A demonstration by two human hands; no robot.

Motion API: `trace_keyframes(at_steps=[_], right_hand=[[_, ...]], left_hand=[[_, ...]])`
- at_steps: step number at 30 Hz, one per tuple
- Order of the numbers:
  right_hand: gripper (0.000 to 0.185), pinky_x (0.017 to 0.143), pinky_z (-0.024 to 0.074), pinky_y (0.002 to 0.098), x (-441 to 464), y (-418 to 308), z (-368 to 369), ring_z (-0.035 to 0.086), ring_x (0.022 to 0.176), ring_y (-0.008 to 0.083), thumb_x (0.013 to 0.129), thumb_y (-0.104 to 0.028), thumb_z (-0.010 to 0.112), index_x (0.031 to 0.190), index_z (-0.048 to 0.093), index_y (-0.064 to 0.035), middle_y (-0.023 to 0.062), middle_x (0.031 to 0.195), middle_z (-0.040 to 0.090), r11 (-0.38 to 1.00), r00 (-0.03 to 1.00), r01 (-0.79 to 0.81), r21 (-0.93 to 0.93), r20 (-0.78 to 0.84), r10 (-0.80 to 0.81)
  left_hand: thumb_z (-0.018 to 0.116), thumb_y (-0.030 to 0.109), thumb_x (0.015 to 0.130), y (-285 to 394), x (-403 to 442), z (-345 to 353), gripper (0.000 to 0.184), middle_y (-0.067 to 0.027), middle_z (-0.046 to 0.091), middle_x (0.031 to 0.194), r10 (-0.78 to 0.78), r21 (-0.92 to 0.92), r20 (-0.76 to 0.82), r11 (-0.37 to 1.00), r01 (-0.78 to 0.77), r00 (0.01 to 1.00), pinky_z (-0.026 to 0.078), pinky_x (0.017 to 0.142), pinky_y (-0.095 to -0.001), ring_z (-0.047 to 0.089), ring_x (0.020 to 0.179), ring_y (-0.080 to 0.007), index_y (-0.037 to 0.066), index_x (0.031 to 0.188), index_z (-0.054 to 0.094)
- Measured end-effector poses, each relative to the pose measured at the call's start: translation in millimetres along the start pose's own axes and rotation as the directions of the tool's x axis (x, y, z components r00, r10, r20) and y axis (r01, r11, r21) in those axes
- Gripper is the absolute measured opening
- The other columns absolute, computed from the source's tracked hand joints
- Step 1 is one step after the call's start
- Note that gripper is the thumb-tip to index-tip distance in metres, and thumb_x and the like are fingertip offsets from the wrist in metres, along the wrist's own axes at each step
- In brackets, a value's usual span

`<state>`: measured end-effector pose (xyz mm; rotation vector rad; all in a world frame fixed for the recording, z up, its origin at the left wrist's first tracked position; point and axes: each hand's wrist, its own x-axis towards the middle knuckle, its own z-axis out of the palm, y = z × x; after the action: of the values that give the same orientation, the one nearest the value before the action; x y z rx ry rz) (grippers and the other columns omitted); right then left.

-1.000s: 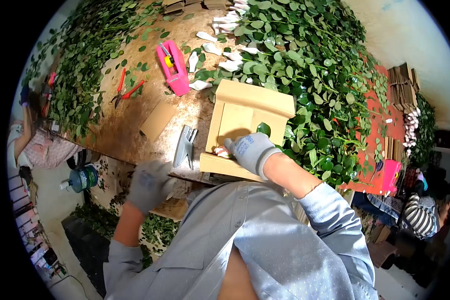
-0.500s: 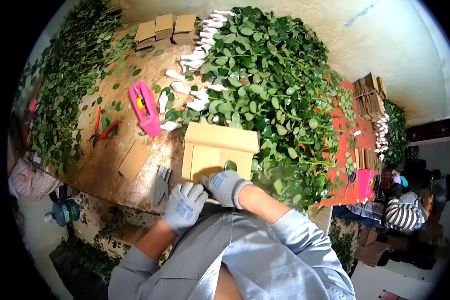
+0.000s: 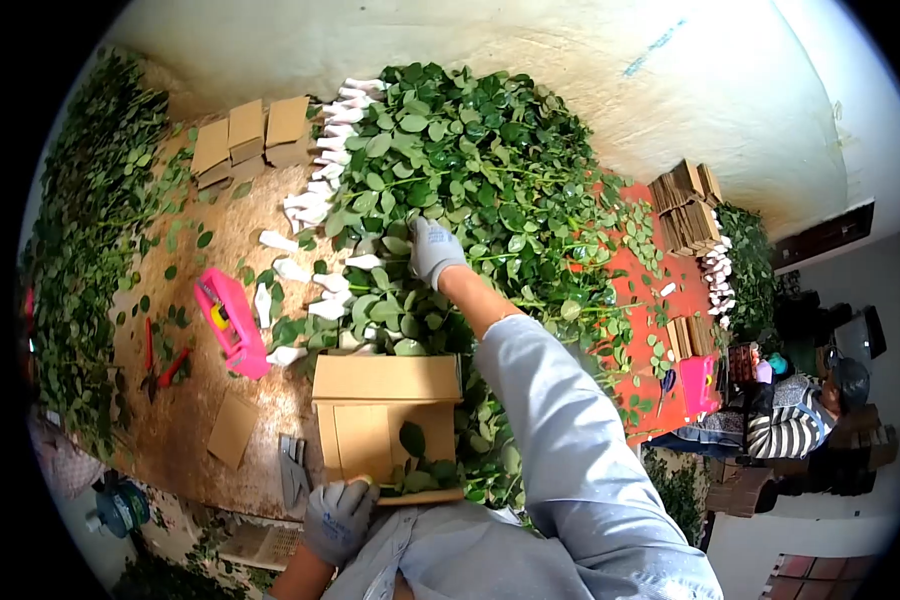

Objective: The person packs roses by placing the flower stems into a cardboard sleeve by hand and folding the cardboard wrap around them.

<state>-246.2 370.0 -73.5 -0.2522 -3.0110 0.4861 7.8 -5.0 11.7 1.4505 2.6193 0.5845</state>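
Along the near edge of the surface (image 3: pixel 185 440), directly in front of the torso, lies the open cardboard wrapper (image 3: pixel 360 440), its far flap folded across the top. One loose leaf (image 3: pixel 412 438) rests on its inner face; further leaves lie at its near right corner.

Left hand (image 3: pixel 338 522): gloved, positioned at the near left corner of the wrapper. Fingers are curled inward; a small yellowish item shows at the fingertips. Whether the hand grips this item or the wrapper edge cannot be determined.

Right hand (image 3: pixel 434 252): gloved, extended beyond the wrapper into the leafy stems (image 3: pixel 490 190). Fingers are partly bent and point downward among the leaves; a hold on any stem cannot be confirmed.

Components left of the wrapper: grey stapler (image 3: pixel 292 472), just beside it; flat cardboard piece (image 3: pixel 232 428), left of the stapler; pink tape dispenser (image 3: pixel 234 325), beyond the flat piece; red-handled pruners (image 3: pixel 164 372), left of the dispenser.

Beyond the wrapper: white-sleeved flower heads (image 3: pixel 315 200), set at the left ends of the stems; small cardboard stacks (image 3: pixel 250 137), farther back and to the left.

Well to the right of the wrapper: red surface (image 3: pixel 625 290), carrying a second pink dispenser (image 3: pixel 699 385) and tied cardboard bundles (image 3: pixel 686 212).
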Motion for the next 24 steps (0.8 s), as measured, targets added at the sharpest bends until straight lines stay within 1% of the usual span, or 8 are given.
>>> trace_keyframes(at_steps=[2,4,7,11,14,18,20,24], right_hand=[[0.032,0.091,0.0556,0.0488,1.2,16.7,18.5,0.070,0.109,0.0355,0.100,-0.021,0.051,0.127,0.064,-0.0079,0.0172,0.119,0.072,0.983,0.997,-0.015,-0.182,0.076,0.029],[0.036,0.088,0.0570,0.0449,-4.9,16.4,11.7,0.072,0.106,0.0324,0.101,-0.023,0.050,0.132,0.065,-0.0103,0.0142,0.118,0.074,0.961,0.927,-0.008,-0.277,0.359,0.111],[0.034,0.090,0.0560,0.0445,-4.2,17.4,1.5,0.072,0.107,0.0313,0.101,-0.023,0.049,0.127,0.066,-0.0104,0.0164,0.111,0.074,0.920,0.893,0.062,-0.387,0.433,0.121],[0.026,0.081,0.0509,0.0426,-8.1,7.9,-72.1,0.068,0.102,0.0254,0.101,-0.020,0.053,0.123,0.066,-0.0153,0.0086,0.111,0.069,0.725,0.969,0.238,-0.646,0.215,-0.126],[0.022,0.082,0.0478,0.0414,-37.8,-14.7,-151.2,0.065,0.100,0.0251,0.096,-0.021,0.059,0.116,0.067,-0.0143,0.0082,0.107,0.066,0.711,0.946,0.266,-0.651,0.034,-0.323],[0.020,0.077,0.0472,0.0400,-138.9,-64.6,-215.1,0.064,0.095,0.0248,0.090,-0.019,0.062,0.109,0.065,-0.0122,0.0075,0.102,0.065,0.706,0.878,0.408,-0.578,0.037,-0.477],[0.019,0.076,0.0470,0.0396,-193.8,-77.5,-206.3,0.064,0.094,0.0243,0.089,-0.019,0.062,0.106,0.064,-0.0122,0.0065,0.099,0.065,0.754,0.883,0.455,-0.474,0.133,-0.450],[0.017,0.073,0.0509,0.0406,-279.7,-83.9,-145.4,0.067,0.092,0.0246,0.093,-0.020,0.058,0.107,0.065,-0.0133,0.0080,0.098,0.064,0.816,0.851,0.480,-0.323,0.400,-0.342]], left_hand=[[0.065,0.022,0.086,-0.6,-0.7,-2.0,0.032,-0.0030,0.062,0.121,-0.010,-0.023,0.050,1.000,0.011,0.999,0.048,0.079,-0.0413,0.061,0.095,-0.0236,0.011,0.115,0.069],[0.066,0.023,0.085,-3.1,-2.8,3.2,0.032,-0.0025,0.062,0.120,0.007,0.001,0.027,1.000,-0.007,1.000,0.048,0.079,-0.0408,0.060,0.095,-0.0231,0.011,0.116,0.069],[0.066,0.024,0.086,-4.6,-4.6,6.4,0.033,-0.0022,0.062,0.120,0.021,0.022,-0.009,1.000,-0.021,1.000,0.047,0.079,-0.0402,0.060,0.094,-0.0225,0.012,0.116,0.069],[0.066,0.022,0.087,-2.0,-5.5,11.5,0.029,-0.0011,0.064,0.118,0.008,0.041,-0.036,0.999,-0.006,0.999,0.047,0.079,-0.0396,0.060,0.094,-0.0218,0.013,0.114,0.071],[0.064,0.019,0.087,0.7,-5.2,13.4,0.026,-0.0003,0.065,0.116,-0.005,0.064,-0.095,0.998,0.011,0.995,0.047,0.079,-0.0392,0.060,0.094,-0.0213,0.014,0.112,0.073],[0.061,0.019,0.087,3.2,-9.3,19.3,0.026,-0.0023,0.067,0.113,0.017,0.124,-0.183,0.992,0.005,0.983,0.047,0.079,-0.0392,0.060,0.093,-0.0218,0.015,0.110,0.073],[0.064,0.018,0.082,5.3,-5.7,14.1,0.026,-0.0029,0.067,0.110,0.014,0.083,-0.187,0.997,0.002,0.982,0.047,0.082,-0.0404,0.061,0.094,-0.0229,0.013,0.106,0.074],[0.064,0.019,0.088,6.0,-8.3,15.2,0.023,-0.0034,0.064,0.109,0.026,0.094,-0.240,0.996,-0.004,0.971,0.047,0.079,-0.0414,0.059,0.093,-0.0233,0.010,0.108,0.070]])
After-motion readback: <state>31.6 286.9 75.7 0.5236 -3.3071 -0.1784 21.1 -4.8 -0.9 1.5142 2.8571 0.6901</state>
